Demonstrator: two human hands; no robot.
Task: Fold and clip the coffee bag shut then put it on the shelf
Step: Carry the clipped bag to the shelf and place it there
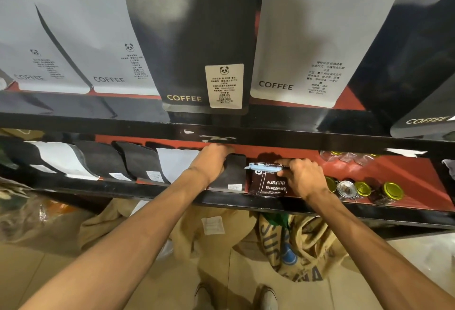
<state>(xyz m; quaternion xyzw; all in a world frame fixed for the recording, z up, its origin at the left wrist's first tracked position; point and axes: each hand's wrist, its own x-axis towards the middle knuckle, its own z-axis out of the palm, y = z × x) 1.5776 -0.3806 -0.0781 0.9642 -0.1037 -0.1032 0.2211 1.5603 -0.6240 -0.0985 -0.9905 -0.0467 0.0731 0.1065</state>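
Observation:
A dark brown coffee bag [267, 184] printed "BAKED.COFFEE" stands on the red lower shelf [406, 174], its folded top held by a light blue clip [262, 167]. My right hand [301, 178] grips the bag's top right corner at the clip's end. My left hand [213, 161] rests on the top of a black bag [232, 174] standing just left of the coffee bag, fingers curled over its upper edge.
A row of black and white bags [138, 164] fills the lower shelf to the left. Jars with yellow lids [364, 189] lie to the right. Tall "COFFEE" bags [197, 38] stand on the upper shelf. Burlap sacks [295, 248] lie on the floor below.

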